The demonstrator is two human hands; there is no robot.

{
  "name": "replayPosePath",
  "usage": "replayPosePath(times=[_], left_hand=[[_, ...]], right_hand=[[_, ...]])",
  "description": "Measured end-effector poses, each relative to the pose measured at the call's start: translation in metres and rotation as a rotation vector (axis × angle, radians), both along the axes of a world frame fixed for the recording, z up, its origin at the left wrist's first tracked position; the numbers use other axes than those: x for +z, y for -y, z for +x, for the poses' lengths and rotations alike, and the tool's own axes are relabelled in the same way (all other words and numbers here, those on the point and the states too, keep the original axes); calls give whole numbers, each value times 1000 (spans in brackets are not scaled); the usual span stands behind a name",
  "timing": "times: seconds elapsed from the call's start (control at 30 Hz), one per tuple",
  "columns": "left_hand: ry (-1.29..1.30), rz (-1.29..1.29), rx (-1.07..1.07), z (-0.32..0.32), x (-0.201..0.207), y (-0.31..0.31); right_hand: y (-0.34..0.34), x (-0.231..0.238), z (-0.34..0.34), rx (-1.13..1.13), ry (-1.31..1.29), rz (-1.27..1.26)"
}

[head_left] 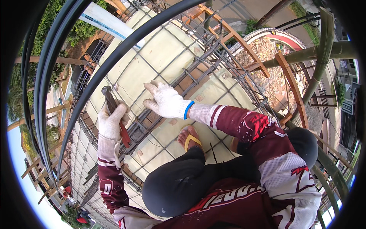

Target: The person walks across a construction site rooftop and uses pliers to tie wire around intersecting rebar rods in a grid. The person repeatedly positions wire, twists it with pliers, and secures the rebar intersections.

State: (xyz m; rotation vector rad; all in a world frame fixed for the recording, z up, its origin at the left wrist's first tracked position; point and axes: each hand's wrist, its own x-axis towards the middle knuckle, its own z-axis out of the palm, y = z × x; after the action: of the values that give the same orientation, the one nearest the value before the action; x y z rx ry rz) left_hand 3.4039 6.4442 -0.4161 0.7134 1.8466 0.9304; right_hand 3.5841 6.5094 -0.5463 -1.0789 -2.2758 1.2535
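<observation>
My left hand [109, 124], in a white knit glove, is closed around red-handled pincers [110, 102]. The dark metal head points away from me, and one handle shows below the fist. My right hand [167, 101], in a white glove with a blue cuff, has its fingers apart and nothing visible in them. It is just over a steel rebar mesh [149, 65], near a denser line of bars. Whether its fingertips touch the bars I cannot tell. Pale yellowish sheeting [167, 45] lies beneath the mesh. Thin wire pieces stick up near the pincers.
Thick black cables [103, 72] arch across the left side, close to my left hand. A white pipe [105, 23] lies at the far left. My foot in a yellow flip-flop [193, 141] rests on the mesh area. Wooden frames [244, 47], bamboo poles [324, 49] and rubble [257, 55] are to the right.
</observation>
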Motion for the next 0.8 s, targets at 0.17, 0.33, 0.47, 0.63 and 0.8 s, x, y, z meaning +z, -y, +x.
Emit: replayPosePath(times=[0.17, 0.33, 0.47, 0.63, 0.8], left_hand=[[140, 75, 57, 12, -18, -29], [379, 260, 212, 38, -36, -83], [519, 248, 153, 56, -47, -110], [387, 12, -58, 61, -87, -112], [-342, -229, -517, 66, -139, -97]], right_hand=[[-28, 42, 31, 245, -225, -239], [-58, 80, 55, 152, -117, -533], [-90, 93, 97, -5, -46, -215], [-131, 119, 175, -78, 147, 186], [-135, 141, 252, -225, 437, 182]])
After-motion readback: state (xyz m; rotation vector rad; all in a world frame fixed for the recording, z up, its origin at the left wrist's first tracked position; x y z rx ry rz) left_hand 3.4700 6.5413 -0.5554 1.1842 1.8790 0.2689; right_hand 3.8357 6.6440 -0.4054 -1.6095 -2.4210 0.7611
